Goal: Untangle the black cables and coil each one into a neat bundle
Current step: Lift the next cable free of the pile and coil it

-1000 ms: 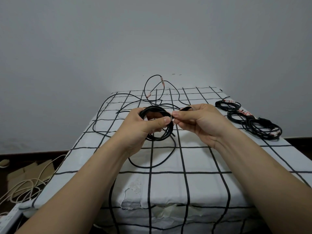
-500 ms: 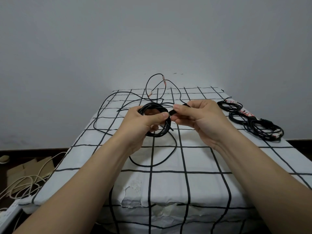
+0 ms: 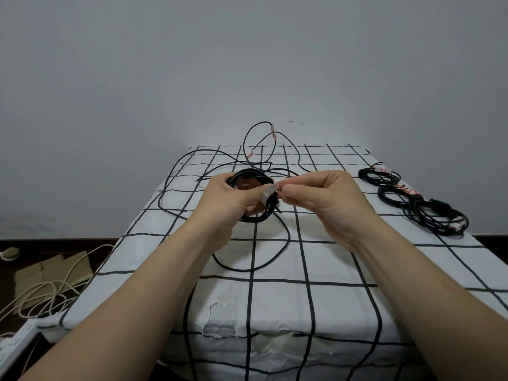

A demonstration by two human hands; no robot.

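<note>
The left hand (image 3: 231,199) grips the coiled black cable (image 3: 247,174), thumb pressed on its loops, held just above the middle of the checked cloth (image 3: 330,265). The right hand (image 3: 324,199) pinches a pale strip (image 3: 268,195) at the coil; both forearms reach forward over the cloth's near edge

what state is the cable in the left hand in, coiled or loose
Mostly coiled: the left hand grips a round bundle of loops, but a loose tail curves down onto the table.
</note>
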